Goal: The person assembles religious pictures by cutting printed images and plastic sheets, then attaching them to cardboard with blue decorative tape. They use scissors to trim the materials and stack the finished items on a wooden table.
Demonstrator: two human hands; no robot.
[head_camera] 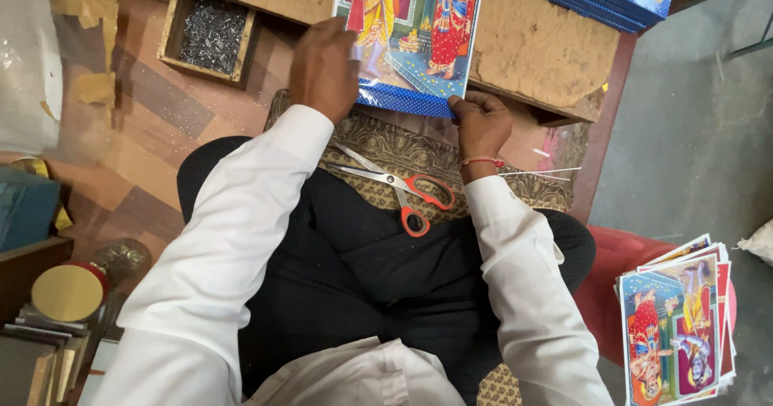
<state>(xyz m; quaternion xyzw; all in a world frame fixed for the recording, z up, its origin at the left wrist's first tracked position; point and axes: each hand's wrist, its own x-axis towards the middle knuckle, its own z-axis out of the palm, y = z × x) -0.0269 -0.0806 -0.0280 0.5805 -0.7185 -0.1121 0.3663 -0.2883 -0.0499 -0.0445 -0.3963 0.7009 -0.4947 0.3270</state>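
Blue-bordered print (pixel 415 36) at upper centre lay pinned under the flat left hand (pixel 324 68); the right hand (pixel 481 123) pinched its corner, where an uneven pull risked creasing it.

1. A framed picture (pixel 415 40) is lying on a board (pixel 531 48) ahead of the person.
2. The left hand (pixel 324 68) is resting on its left near corner, the right hand (pixel 481 124) at its right near corner.
3. Scissors (pixel 398 189) are lying on the lap, between the arms.
4. A box of nails (pixel 209 36) is sitting left of the picture.
5. A stack of prints (pixel 680 329) is lying far right, nearer the person.
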